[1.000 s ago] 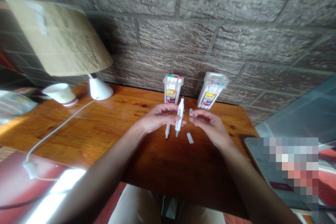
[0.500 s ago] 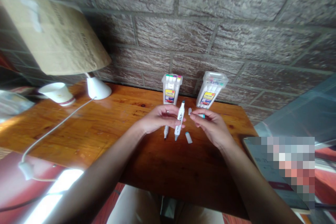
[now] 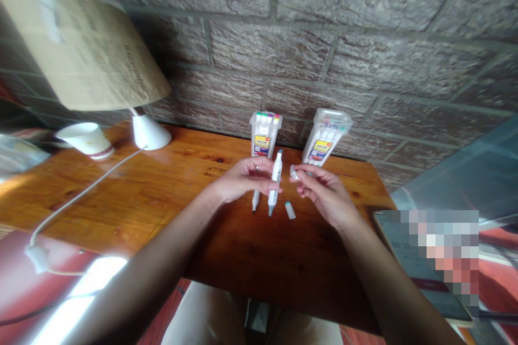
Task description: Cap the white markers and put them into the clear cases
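Note:
My left hand (image 3: 243,178) is closed on two white markers (image 3: 275,182), held roughly upright over the wooden table (image 3: 170,194), tips pointing down. My right hand (image 3: 324,191) pinches a small white marker cap (image 3: 294,173) between fingers and thumb, just right of the markers. Another loose cap (image 3: 290,209) with a teal end lies on the table below and between my hands. Behind my hands two clear marker cases stand against the brick wall: the left case (image 3: 264,133) is open with coloured marker ends showing, and the right case (image 3: 326,137) leans and has its lid on.
A lamp with a paper shade (image 3: 84,48) and white base (image 3: 146,132) stands at the back left, its white cord (image 3: 81,197) running over the table's front edge. A white cup (image 3: 87,139) sits beside it. A book or tablet (image 3: 408,259) lies at the right edge.
My hands have risen slightly and drawn closer together. The cap in my right hand has moved nearer the top of the marker in my left hand.

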`<action>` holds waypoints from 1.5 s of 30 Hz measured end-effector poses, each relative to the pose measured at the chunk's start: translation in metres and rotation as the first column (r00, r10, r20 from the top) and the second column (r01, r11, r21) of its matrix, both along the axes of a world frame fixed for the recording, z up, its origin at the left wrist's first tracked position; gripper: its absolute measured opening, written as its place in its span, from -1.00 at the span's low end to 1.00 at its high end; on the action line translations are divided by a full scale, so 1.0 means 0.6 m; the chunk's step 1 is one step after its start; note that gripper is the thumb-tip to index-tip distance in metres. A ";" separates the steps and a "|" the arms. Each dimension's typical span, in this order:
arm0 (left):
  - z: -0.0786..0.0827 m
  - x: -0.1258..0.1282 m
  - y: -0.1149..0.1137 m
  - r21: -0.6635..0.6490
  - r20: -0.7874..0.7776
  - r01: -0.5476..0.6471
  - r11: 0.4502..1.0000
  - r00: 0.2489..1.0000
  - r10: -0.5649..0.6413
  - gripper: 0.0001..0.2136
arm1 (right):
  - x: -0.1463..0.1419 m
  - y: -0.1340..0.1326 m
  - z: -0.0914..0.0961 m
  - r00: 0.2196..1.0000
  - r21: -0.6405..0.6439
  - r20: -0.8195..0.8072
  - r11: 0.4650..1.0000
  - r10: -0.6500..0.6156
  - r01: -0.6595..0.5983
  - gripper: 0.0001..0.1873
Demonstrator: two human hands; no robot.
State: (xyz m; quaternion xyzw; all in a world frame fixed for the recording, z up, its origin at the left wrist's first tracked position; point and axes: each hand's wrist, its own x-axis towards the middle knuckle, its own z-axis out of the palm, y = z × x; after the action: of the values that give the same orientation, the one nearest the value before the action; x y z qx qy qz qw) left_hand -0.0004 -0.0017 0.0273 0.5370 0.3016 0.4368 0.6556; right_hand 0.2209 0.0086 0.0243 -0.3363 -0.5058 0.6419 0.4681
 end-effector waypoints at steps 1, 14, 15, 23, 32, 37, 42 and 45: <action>0.000 0.000 0.000 0.002 0.001 0.000 1.000 1.000 0.000 -0.68 | 0.000 0.000 -0.001 1.000 0.010 0.002 1.000 -0.004 0.004 -0.77; 0.001 0.001 -0.001 0.014 0.000 -0.017 1.000 1.000 0.017 -0.70 | -0.002 -0.008 0.012 0.997 0.032 -0.061 0.999 0.041 -0.039 -0.76; 0.001 0.001 -0.001 0.018 -0.001 -0.011 1.000 1.000 0.011 -0.71 | -0.002 -0.008 0.013 0.997 0.022 -0.064 0.999 0.046 -0.044 -0.76; 0.005 -0.001 -0.004 0.027 -0.046 0.060 0.998 0.997 -0.059 -0.71 | -0.004 -0.009 0.009 0.998 0.081 -0.064 0.997 0.024 -0.018 -0.81; 0.007 -0.001 -0.005 -0.014 -0.095 0.076 0.997 0.992 -0.077 -0.67 | -0.002 -0.005 0.009 0.995 0.117 -0.078 0.990 -0.068 0.077 -0.77; 0.008 -0.001 -0.005 -0.001 -0.149 0.103 0.995 0.984 -0.102 -0.72 | -0.003 -0.005 0.013 0.988 0.161 -0.066 0.975 -0.143 0.152 -0.75; 0.008 0.001 -0.004 -0.001 -0.165 0.121 0.993 0.979 -0.120 -0.72 | -0.003 -0.007 0.014 0.984 0.200 -0.009 0.964 -0.178 0.176 -0.71; 0.009 0.002 -0.004 -0.010 -0.162 0.125 0.992 0.979 -0.125 -0.72 | -0.003 -0.008 0.013 0.987 0.219 -0.006 0.963 -0.158 0.156 -0.72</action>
State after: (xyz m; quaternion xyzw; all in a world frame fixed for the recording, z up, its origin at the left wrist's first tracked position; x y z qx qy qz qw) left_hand 0.0010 -0.0042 0.0328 0.5888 0.3198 0.3496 0.6549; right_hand 0.2191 0.0040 0.0320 -0.3254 -0.5478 0.5412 0.5488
